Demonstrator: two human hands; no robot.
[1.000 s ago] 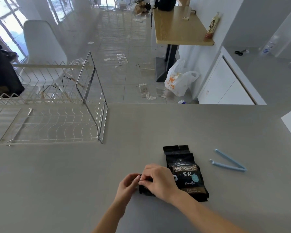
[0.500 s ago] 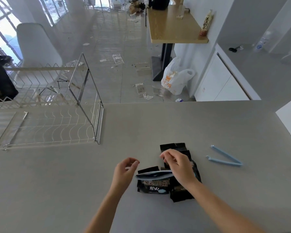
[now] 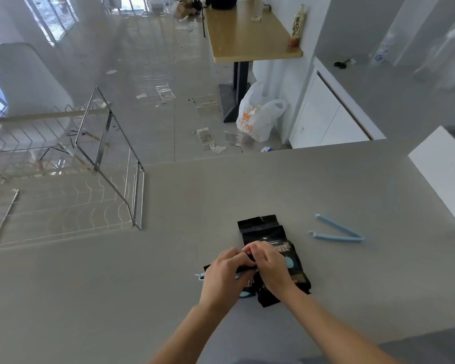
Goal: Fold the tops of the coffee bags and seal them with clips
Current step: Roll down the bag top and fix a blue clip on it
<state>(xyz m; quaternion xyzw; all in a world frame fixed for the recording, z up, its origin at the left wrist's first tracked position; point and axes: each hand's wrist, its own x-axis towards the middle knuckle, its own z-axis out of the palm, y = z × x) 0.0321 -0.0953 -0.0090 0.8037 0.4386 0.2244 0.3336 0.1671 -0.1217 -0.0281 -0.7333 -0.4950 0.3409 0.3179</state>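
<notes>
The bench (image 3: pixel 168 298) is a smooth, matt grey. The black coffee bags (image 3: pixel 260 227) at lower centre look like glossy film. The open pale blue clip (image 3: pixel 336 233) to their right looks like plastic. At left, the wire rack (image 3: pixel 108 143) is shiny metal. At top centre, the table (image 3: pixel 244 32) looks like light wood, and the floor (image 3: pixel 147 61) at upper centre is glossy and reflective.

Both bare forearms rise from the bottom edge and converge toward the middle of the view. The left hand (image 3: pixel 225 278) sits at about 9 o'clock of the right hand (image 3: pixel 269 267), back of the hand up, fingers curled inward. The right hand is also knuckles up, wrist angled back toward 5 o'clock. Their fingertips meet and touch at the 12 o'clock end, pinched together; what they pinch is hidden beneath them.
</notes>
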